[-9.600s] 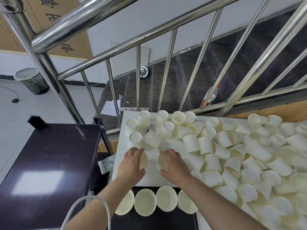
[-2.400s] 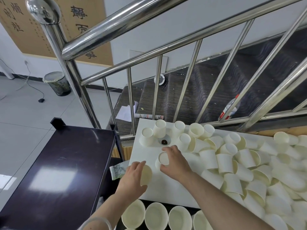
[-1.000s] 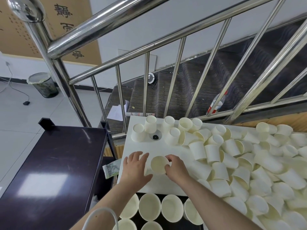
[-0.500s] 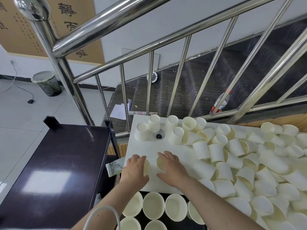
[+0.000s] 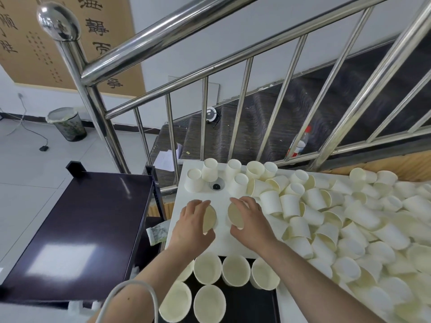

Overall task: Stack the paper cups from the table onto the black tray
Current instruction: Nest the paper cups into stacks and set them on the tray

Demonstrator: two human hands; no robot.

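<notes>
My left hand (image 5: 191,226) grips a paper cup (image 5: 209,219) lying sideways, its mouth facing right. A second paper cup (image 5: 235,217), mouth facing left, is held by my right hand (image 5: 250,220). Both hover just over the white table (image 5: 221,243), a small gap between the two mouths. Below them the black tray (image 5: 247,304) holds several upright cups (image 5: 235,270) in rows. A large heap of loose paper cups (image 5: 338,220) covers the table to the right.
A few upright cups (image 5: 193,180) stand near a round cable port (image 5: 217,186) at the table's far left. A dark purple cart top (image 5: 81,224) sits to the left. A steel stair railing (image 5: 205,136) runs behind the table.
Both hands lifted slightly away from me with their cups and drew a little apart. The view shifted left and tilted up.
</notes>
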